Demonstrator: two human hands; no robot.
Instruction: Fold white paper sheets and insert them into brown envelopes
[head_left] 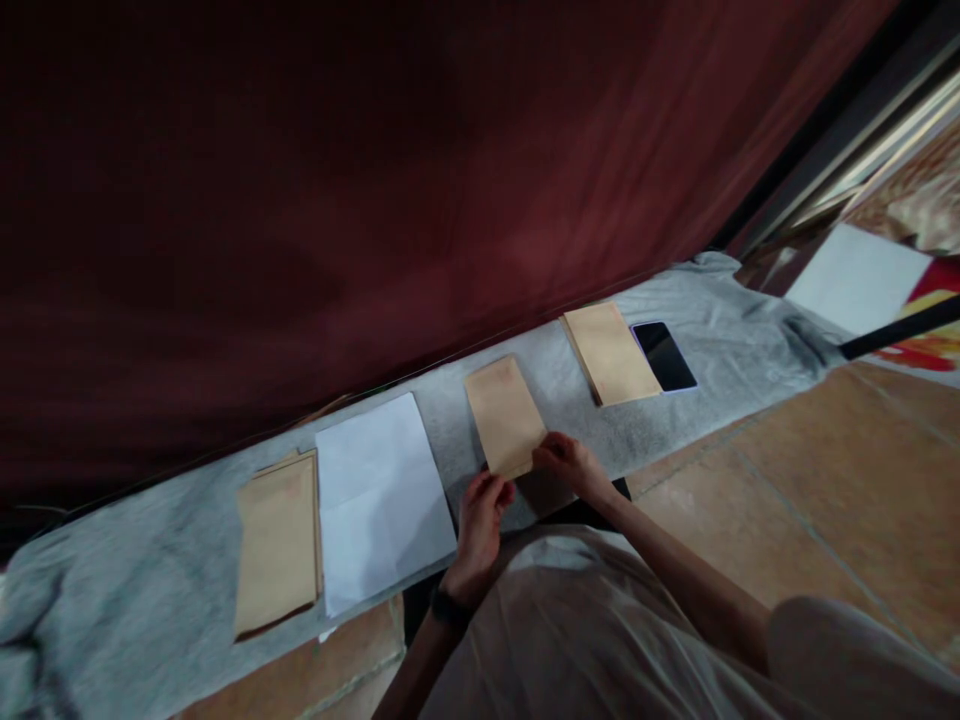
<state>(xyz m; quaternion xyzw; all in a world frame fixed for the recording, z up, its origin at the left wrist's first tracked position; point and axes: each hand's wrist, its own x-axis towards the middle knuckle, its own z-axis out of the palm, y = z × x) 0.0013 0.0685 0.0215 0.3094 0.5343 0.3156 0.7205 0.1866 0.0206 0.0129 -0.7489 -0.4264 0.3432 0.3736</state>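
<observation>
A single tan paper envelope [504,410] is tilted up slightly in front of me, its near edge between my two hands. My left hand [484,510] pinches the envelope's near left corner. On the near right corner, the fingers of my right hand [568,463] are closed as well. Left of it lies a stack of white paper sheets [382,500] with a faint crease. Beyond those sheets rests a pile of tan envelopes [277,545]. Another neat stack of envelopes [611,355] sits to the right of my hands.
A grey cloth [142,570] covers the long narrow surface. A dark-screened phone [665,357] lies beside the right stack. Behind everything hangs a dark red curtain [450,200]. Tiled floor [810,480] shows at the right, near a white panel [859,275].
</observation>
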